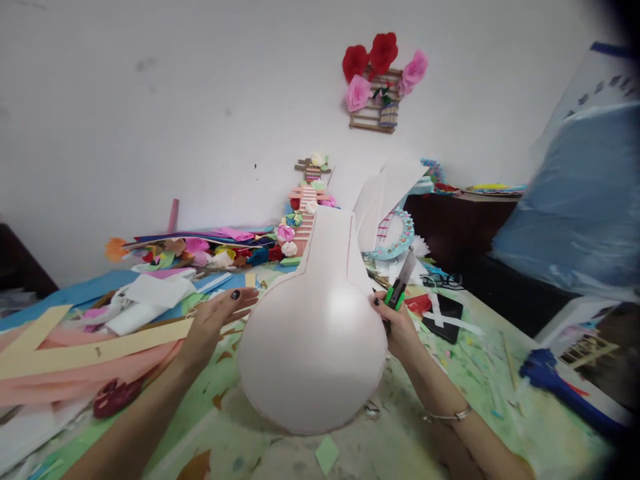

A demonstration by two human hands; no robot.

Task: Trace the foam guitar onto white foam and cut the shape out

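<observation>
A white board cutout (313, 353), round below with a narrower neck above, stands tilted up in front of me over the table. Pencil-like reddish lines run along its neck. My left hand (213, 323) is at its left edge with the fingers stretched out flat; whether they press on the board I cannot tell. In my right hand (397, 323) is a green and black utility knife (397, 293), its blade out and pointing up. The right fingers are close against the board's right edge.
Paper scraps (155, 293) and cream strips (95, 350) cover the left side. A dark tape dispenser (117, 397) lies there too. On the right are a black tablet-like slab (447, 317), glasses (445, 279) and a blue glue gun (540, 367). Paper-flower crafts (303, 220) lean on the wall.
</observation>
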